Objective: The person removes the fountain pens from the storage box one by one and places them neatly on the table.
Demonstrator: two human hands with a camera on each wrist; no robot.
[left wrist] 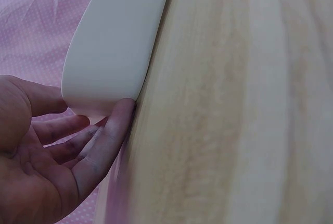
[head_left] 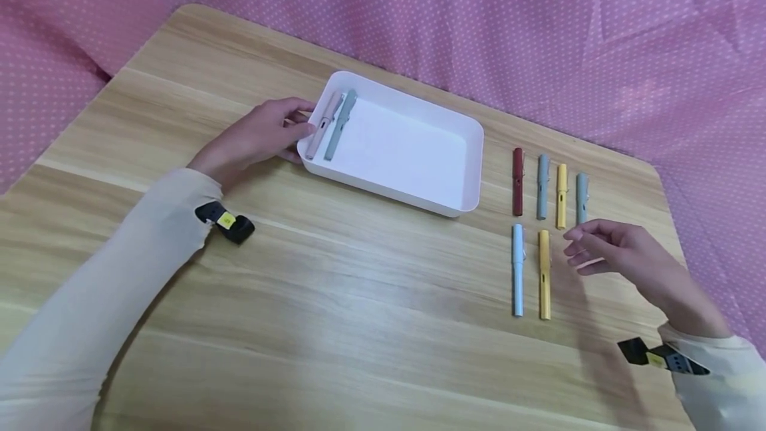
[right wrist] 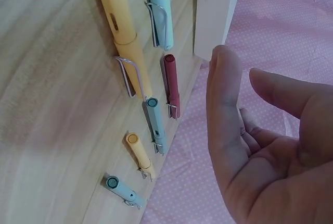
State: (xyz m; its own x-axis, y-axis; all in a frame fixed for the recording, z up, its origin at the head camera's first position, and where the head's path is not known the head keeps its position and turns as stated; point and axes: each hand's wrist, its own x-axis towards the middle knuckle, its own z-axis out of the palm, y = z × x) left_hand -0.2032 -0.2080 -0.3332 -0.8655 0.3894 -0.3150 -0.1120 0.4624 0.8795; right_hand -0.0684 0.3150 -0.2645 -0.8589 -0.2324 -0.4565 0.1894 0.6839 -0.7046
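A white rectangular tray rests on the wooden table, with a pink pen and a green pen side by side at its left end. My left hand holds that end, thumb at the rim and fingers against the outer wall; the left wrist view shows the fingers on the tray's corner. Over the table at the right, my right hand hovers with loosely bent fingers and nothing in them. Nearest to it lie a grey-green pen and a yellow pen.
Left of these lie a dark red pen, a blue-grey pen, another yellow pen and a light blue pen. Their clips face right. A pink dotted cloth hangs behind the table.
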